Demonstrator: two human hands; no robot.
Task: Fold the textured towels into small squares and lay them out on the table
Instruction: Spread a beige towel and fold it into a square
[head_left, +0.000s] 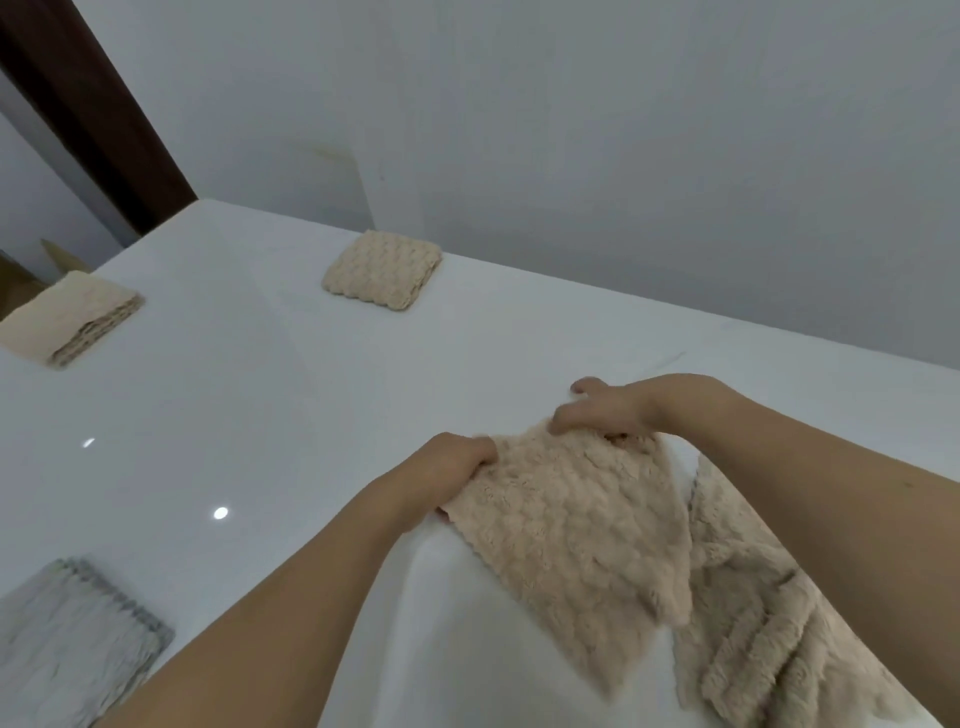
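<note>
Left hand and right hand, fingers curled, grip the far edge of a beige towel spread on the white table. Folded squares lie apart: beige square, cream square, grey square.

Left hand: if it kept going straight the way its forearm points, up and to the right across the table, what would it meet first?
Most likely the right hand, which grips the same beige towel just beyond the left hand; depth between them is hard to judge.
</note>
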